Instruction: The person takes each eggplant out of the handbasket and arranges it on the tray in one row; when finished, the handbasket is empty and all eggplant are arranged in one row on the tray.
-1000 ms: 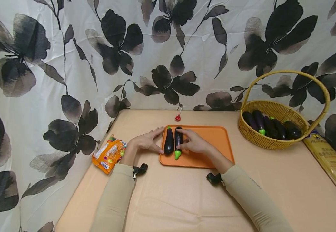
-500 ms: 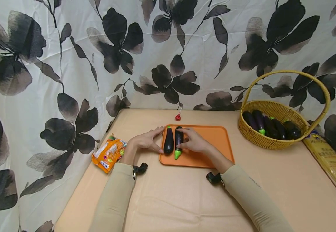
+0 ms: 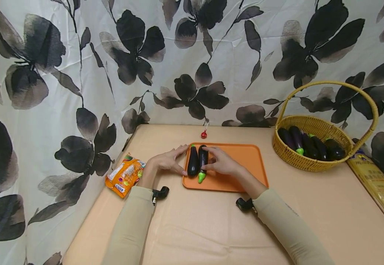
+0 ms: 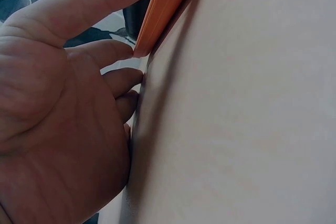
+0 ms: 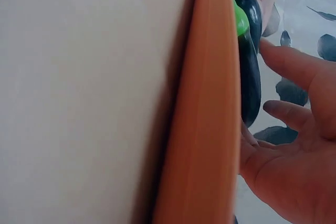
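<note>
Two dark eggplants lie side by side, lengthwise, on the left part of an orange tray point(image 3: 245, 158). The left eggplant point(image 3: 193, 163) has its green stem end pointing away; the right eggplant point(image 3: 203, 157) has its green end toward me. My left hand point(image 3: 167, 161) rests at the tray's left edge with fingers spread, thumb tip by the left eggplant. My right hand point(image 3: 223, 162) reaches over the tray, thumb and fingertips against the right eggplant's side. In the right wrist view, the thumb point(image 5: 286, 61) touches the dark skin and the fingers are loosely extended.
At the right stands a yellow wicker basket point(image 3: 311, 165) with a tall handle, holding several eggplants. A long yellow packet point(image 3: 374, 184) lies beside it. An orange snack bag point(image 3: 125, 176) is left of my left hand. A small red trinket point(image 3: 203, 135) sits behind the tray.
The right eggplant has shifted slightly left, closer to the left eggplant, with my right hand against it. My left hand has stayed in place.
</note>
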{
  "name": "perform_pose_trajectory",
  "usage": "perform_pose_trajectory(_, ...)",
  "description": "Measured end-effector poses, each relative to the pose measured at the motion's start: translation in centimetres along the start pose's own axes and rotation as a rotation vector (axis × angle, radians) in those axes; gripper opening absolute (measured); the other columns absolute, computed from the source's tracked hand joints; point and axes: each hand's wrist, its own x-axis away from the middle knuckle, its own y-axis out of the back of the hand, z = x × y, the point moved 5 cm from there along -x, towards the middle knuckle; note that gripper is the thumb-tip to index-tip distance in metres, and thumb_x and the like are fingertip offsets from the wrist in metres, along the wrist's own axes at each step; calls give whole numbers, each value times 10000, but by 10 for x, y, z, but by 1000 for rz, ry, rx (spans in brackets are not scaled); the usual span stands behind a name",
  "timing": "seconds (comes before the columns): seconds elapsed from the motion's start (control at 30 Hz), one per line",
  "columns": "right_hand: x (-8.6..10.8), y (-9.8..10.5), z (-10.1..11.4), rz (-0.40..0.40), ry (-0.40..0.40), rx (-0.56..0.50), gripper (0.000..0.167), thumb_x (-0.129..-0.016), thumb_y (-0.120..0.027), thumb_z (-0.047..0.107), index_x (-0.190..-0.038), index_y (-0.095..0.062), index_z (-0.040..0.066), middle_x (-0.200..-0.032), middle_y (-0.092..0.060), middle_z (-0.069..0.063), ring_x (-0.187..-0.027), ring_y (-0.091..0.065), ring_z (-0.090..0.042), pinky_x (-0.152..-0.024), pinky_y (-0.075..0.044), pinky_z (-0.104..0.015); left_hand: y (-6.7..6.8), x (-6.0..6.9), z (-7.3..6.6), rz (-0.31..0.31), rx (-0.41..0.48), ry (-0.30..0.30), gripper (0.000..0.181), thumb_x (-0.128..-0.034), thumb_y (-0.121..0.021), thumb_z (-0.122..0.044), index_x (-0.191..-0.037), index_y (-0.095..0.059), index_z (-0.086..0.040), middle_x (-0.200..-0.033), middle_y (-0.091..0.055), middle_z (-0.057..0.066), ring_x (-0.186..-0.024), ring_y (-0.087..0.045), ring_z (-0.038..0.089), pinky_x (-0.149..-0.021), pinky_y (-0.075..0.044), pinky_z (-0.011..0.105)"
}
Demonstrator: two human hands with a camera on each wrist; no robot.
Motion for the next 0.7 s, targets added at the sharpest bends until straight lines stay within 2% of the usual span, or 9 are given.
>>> perform_pose_trajectory(0.13, 8, 8, 3, -18, 38, 15, 804, -903, -829, 272, -1595, -431, 167, -1561, -418, -186, -1138, -626, -318, -1052, -504, -512, -1, 2, -1, -4, -4, 1, 1295, -673, -971, -450, -1682, -169, -330, -1773, -3, -21, -1618, 104, 383, -1284, 40, 637)
perform_pose_trajectory(0.23, 17, 19, 6, -43, 75, 6, 768, -931, -797, 270, -1596, -425, 171, -1578, -417, -142, -1235, -598, -351, -1053, -518, -550, -1, 3, -3, -4, -12, -3, 1297, -676, -970, -445, -1683, -162, -323, -1773, 0, -12, -1617, 106, 386, -1286, 40, 631)
perform_pose_trajectory(0.4, 39, 40, 13, -111, 141, 19, 688, -975, -747, 296, -1582, -446, 174, -1599, -435, -89, -1408, -467, -393, -1160, -417, -602, -2, 5, -5, -4, -21, -7, 1305, -679, -969, -441, -1687, -150, -308, -1774, 7, -4, -1618, 108, 374, -1293, 36, 613)
perform_pose_trajectory(0.7, 77, 97, 25, -309, 216, 147, 672, -986, -736, 306, -1584, -452, 189, -1629, -439, -109, -1441, -451, -396, -1169, -377, -657, -2, 6, -4, -5, -30, -1, 1303, -686, -966, -442, -1688, -144, -299, -1774, 17, 18, -1621, 102, 359, -1298, 32, 595)
